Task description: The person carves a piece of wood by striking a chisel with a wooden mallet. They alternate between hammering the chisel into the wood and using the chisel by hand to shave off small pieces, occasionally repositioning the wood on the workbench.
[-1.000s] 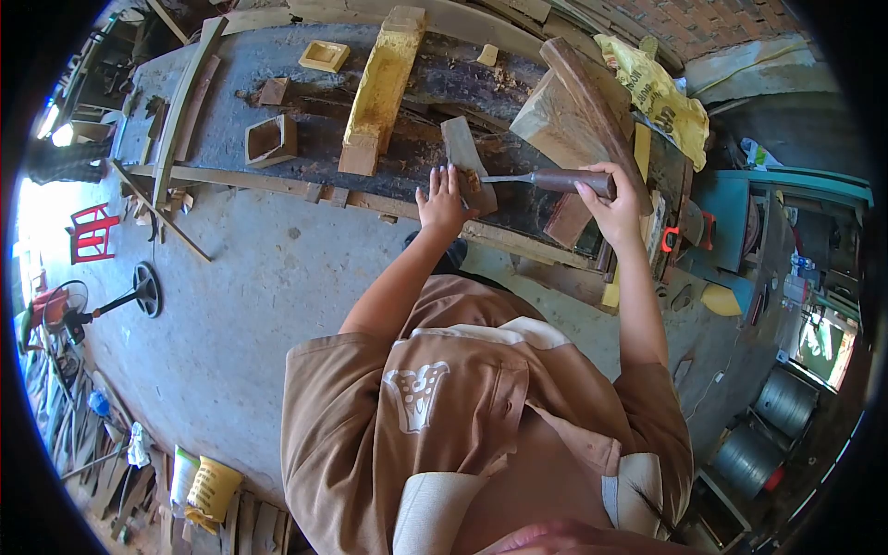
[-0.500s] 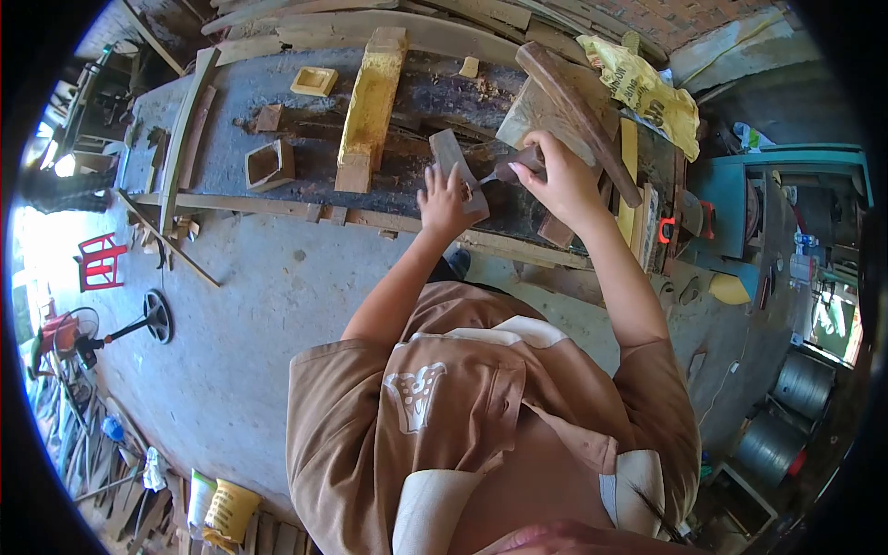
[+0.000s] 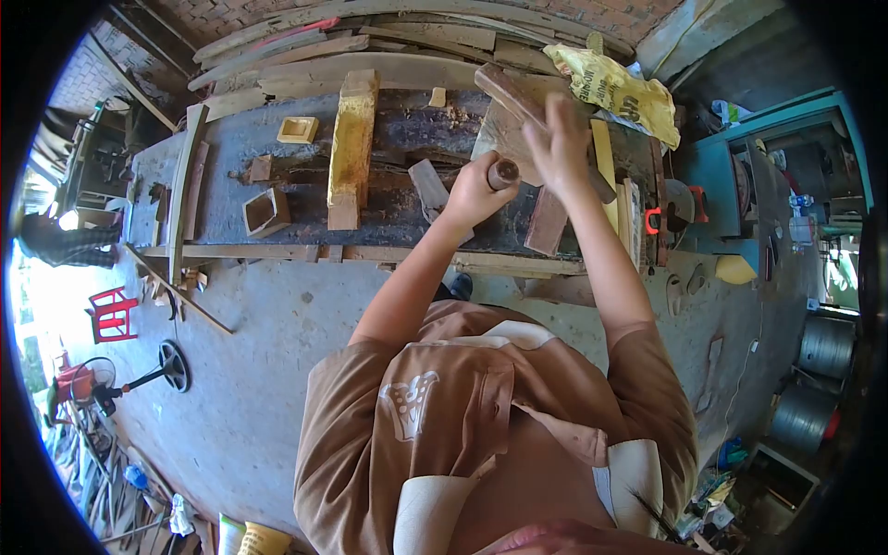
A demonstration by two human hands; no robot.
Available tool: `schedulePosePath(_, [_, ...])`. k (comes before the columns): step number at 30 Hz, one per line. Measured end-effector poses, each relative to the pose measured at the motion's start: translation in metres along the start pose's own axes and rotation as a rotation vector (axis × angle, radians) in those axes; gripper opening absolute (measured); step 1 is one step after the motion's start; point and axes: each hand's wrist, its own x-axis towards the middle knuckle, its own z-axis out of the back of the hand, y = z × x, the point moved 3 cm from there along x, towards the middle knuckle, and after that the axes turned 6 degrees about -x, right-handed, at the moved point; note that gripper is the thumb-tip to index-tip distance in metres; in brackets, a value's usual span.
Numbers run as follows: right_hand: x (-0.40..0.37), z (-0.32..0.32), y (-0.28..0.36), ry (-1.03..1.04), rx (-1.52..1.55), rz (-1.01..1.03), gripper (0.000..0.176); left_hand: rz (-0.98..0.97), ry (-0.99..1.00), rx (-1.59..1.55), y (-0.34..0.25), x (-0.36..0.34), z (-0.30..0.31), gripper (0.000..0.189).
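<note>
My left hand is closed around the round wooden handle of a chisel, its butt end facing up; the blade is hidden below the fist. Beneath that hand a grey notched wood piece lies on the dark workbench, partly covered by the wrist. My right hand is blurred, fingers stretched and thumb apart, directly over a long wooden club. The club rests slanting across a pale wood slab. A reddish-brown wood block lies below the right hand.
A yellow-stained beam crosses the bench on the left, with a small yellow box and a hollow wooden box beyond it. A yellow sack sits at the back right. Long boards are stacked behind.
The chisel has passed from my right hand to my left, which was lying spread on the grey wood piece. My right hand has moved up and over the club. The view has shifted slightly.
</note>
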Motion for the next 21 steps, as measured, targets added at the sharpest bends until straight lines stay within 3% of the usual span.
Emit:
schedulePosePath(1, [0.008,-0.008,-0.024,-0.121,-0.006,-0.126,0.085,0.008,-0.01,0.027,-0.002,-0.001,-0.002,0.025])
schedulePosePath(2, [0.009,-0.013,-0.036,-0.12,-0.004,-0.124,0.085,0.009,-0.018,0.047,-0.002,-0.002,-0.004,0.027])
schedulePosePath(4, [0.007,-0.025,-0.059,0.156,-0.419,-0.328,0.079,0.013,-0.02,0.061,-0.001,-0.002,-0.006,0.027])
schedulePosePath(5, [0.008,-0.026,-0.066,0.149,-0.417,-0.325,0.079,0.013,-0.025,0.074,-0.001,0.0,-0.006,0.027])
schedulePosePath(7, [0.007,-0.033,-0.076,0.371,-0.215,-0.31,0.073,0.022,-0.038,0.075,0.0,0.002,-0.002,0.027])
schedulePosePath(8, [0.005,-0.036,-0.077,0.26,-0.294,-0.22,0.064,0.036,-0.043,0.071,0.0,0.002,0.0,0.027])
schedulePosePath(12, [0.0,-0.027,-0.064,0.332,-0.356,-0.243,0.057,0.001,-0.059,0.015,-0.002,0.005,0.007,0.026])
schedulePosePath(19, [-0.035,0.032,-0.057,0.373,-0.336,-0.266,0.06,0.073,-0.019,-0.051,0.005,0.011,0.017,0.022])
schedulePosePath(21, [-0.051,0.053,-0.057,0.145,-0.142,-0.22,0.063,0.091,-0.008,-0.062,0.006,0.014,0.018,0.022])
